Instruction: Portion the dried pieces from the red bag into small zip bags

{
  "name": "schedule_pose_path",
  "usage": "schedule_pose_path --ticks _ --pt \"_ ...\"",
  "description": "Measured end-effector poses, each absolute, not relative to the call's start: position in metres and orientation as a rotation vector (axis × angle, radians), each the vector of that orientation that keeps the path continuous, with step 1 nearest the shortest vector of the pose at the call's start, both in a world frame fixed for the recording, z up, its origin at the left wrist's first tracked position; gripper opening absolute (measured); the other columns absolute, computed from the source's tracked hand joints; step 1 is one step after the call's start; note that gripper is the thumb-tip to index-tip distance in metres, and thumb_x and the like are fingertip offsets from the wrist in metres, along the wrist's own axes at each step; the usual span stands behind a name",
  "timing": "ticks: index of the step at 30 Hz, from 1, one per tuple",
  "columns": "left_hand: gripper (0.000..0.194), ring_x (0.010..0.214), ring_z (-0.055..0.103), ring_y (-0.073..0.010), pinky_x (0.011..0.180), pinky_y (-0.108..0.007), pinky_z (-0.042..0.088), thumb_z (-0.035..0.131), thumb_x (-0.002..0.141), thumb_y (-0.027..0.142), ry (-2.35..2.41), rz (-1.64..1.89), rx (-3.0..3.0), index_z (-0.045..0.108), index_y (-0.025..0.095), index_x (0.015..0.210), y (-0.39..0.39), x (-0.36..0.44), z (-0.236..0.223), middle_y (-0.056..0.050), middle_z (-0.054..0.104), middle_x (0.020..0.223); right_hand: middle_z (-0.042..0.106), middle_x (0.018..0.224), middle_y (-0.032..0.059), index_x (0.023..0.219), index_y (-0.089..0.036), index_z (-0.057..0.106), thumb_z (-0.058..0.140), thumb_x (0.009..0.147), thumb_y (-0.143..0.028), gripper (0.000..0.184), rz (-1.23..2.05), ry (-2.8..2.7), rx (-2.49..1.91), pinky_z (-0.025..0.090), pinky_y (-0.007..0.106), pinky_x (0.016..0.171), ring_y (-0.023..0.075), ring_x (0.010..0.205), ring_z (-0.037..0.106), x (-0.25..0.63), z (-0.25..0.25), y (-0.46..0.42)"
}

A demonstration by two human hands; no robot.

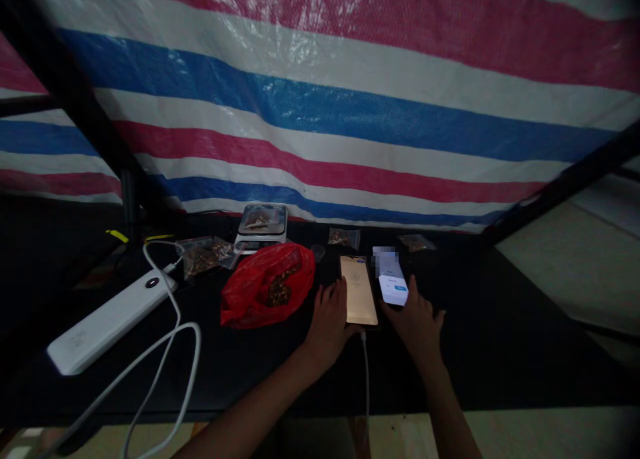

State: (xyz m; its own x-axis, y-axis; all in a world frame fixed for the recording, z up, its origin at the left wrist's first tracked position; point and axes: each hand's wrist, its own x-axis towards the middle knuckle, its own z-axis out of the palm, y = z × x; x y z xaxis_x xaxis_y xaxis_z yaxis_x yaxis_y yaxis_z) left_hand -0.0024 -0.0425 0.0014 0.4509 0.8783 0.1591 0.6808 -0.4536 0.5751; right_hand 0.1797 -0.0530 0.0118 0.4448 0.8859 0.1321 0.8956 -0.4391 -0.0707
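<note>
My left hand (328, 319) holds a smartphone with a pale gold screen (359, 292) at its left edge, fingers along the side and thumb by the bottom corner. A white cable (367, 366) runs from that phone's lower end towards me. Beside it, my right hand (417, 322) grips a second smartphone (393, 279) near its lower end, thumb on the left and fingers on the right. Its bright screen shows a pop-up with a blue button, and the upper part is blurred out. Both phones are low over the black tabletop; whether they rest on it I cannot tell.
Left of my hands sits an open red plastic bag (250, 286) with brown bits inside. Behind it stands a small scale (261, 229) bearing a zip bag. Other zip bags (344, 238) lie around. A white power bank (113, 319) with looping cables fills the left; striped sheeting (320, 132) hangs behind.
</note>
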Motion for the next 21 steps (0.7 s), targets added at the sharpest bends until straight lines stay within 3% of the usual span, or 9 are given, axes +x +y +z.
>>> schedule_pose_path --ticks 8,15,18,21 --pt "0.078 0.123 0.032 -0.0299 0.105 -0.052 0.015 0.044 0.079 0.050 1.222 0.656 2.462 0.017 0.004 0.135 -0.021 0.073 -0.002 -0.021 0.037 0.133 0.050 0.122 0.0171 0.139 -0.016 0.011 0.049 0.068 -0.053 0.088 0.130 -1.427 -2.707 0.034 0.049 0.088 0.0337 0.112 0.046 0.263 0.025 -0.035" --pt "0.083 0.123 0.032 -0.0311 0.105 -0.052 0.016 0.039 0.078 0.058 1.202 0.727 2.426 0.020 -0.001 0.134 -0.018 0.107 0.010 -0.024 0.037 0.132 0.039 0.132 0.0182 0.138 -0.016 0.015 0.048 0.071 -0.051 0.083 0.115 -1.300 -2.729 0.026 0.058 0.092 0.0370 0.119 0.036 0.286 0.039 -0.027" --pt "0.071 0.125 0.030 -0.0274 0.105 -0.051 0.016 0.040 0.079 0.055 1.156 0.916 2.396 0.028 0.010 0.133 -0.029 0.065 0.033 -0.017 0.036 0.135 0.040 0.131 0.0155 0.134 -0.017 0.025 0.037 0.079 -0.044 0.063 -0.245 -1.321 -2.447 0.023 0.059 0.093 0.0345 0.119 0.035 0.247 0.053 -0.035" --pt "0.034 0.121 0.035 -0.0215 0.104 -0.048 0.021 0.043 0.084 0.033 1.197 1.124 2.356 0.049 0.025 0.116 -0.034 -0.009 0.060 -0.005 0.041 0.132 0.045 0.127 0.0097 0.129 -0.022 0.034 0.034 0.081 -0.037 0.049 -0.427 -1.469 -2.100 0.021 0.052 0.098 0.0272 0.117 0.038 0.186 0.065 -0.041"
